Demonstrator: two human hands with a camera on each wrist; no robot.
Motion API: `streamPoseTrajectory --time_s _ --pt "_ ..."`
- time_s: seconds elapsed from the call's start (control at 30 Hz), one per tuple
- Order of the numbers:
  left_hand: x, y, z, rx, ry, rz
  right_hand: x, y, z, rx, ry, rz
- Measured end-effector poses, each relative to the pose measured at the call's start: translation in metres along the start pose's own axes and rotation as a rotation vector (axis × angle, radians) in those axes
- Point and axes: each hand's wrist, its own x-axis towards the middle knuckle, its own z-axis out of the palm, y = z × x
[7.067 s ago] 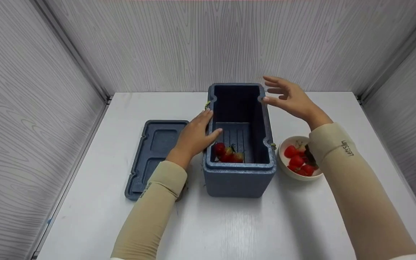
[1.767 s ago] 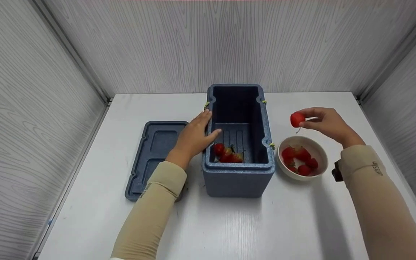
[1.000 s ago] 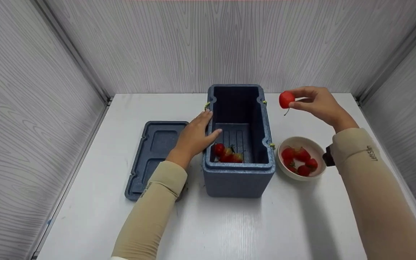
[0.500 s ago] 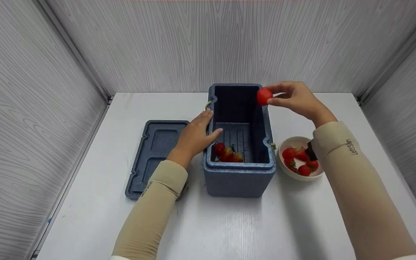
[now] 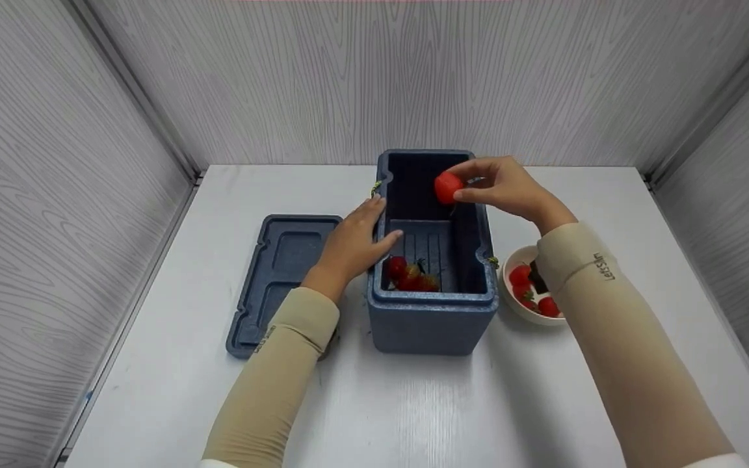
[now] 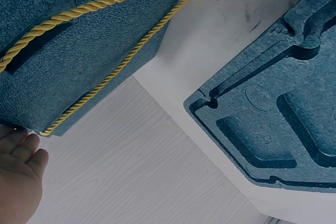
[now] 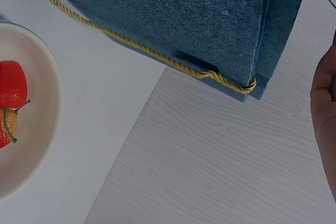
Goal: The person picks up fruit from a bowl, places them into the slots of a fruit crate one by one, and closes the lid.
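My right hand [image 5: 508,190] pinches a red cherry [image 5: 448,188] by its side, between thumb and fingers, over the far right part of the blue foam box [image 5: 433,331]. A thin stem hangs below the cherry. My left hand [image 5: 352,242] lies with extended fingers along the box's left rim, thumb reaching over the opening. Inside the box, several red and yellowish fruits [image 5: 410,278] sit in the near left corner. The left wrist view catches the left fingertips [image 6: 32,148] at the box edge.
A cream bowl [image 7: 52,95] with several red fruits [image 5: 521,276] stands right of the box, partly hidden by the right sleeve [image 5: 599,299]. The blue lid [image 5: 296,252] lies to the left. Yellow rope handles [image 6: 113,72] run along the box sides. Wood-grain walls surround the white table [image 5: 413,416].
My right hand has picked a cherry from the bowl, lifted it, and carried it left over the box opening. My left hand has stayed on the rim.
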Motion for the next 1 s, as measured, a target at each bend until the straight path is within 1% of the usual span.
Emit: streamPoseTrajectory --time_s 0.17,0.43,0.6,0.73,1.0 --pt "0.001 0.001 0.001 -0.002 0.006 0.003 0.003 0.0 0.011 -0.022 -0.041 0.009" --pt "0.0 0.001 0.001 -0.005 0.015 0.0 0.007 0.0 0.028 -0.013 -0.187 -0.024" --pt "0.001 0.002 0.002 -0.004 0.008 -0.01 0.009 -0.001 0.035 -0.044 -0.26 0.001" --pt "0.0 0.003 0.001 0.0 0.011 -0.007 0.01 -0.001 0.039 -0.085 -0.294 0.019" --pt "0.0 0.003 0.001 -0.008 0.013 -0.007 0.013 -0.003 0.043 -0.164 -0.327 0.053"
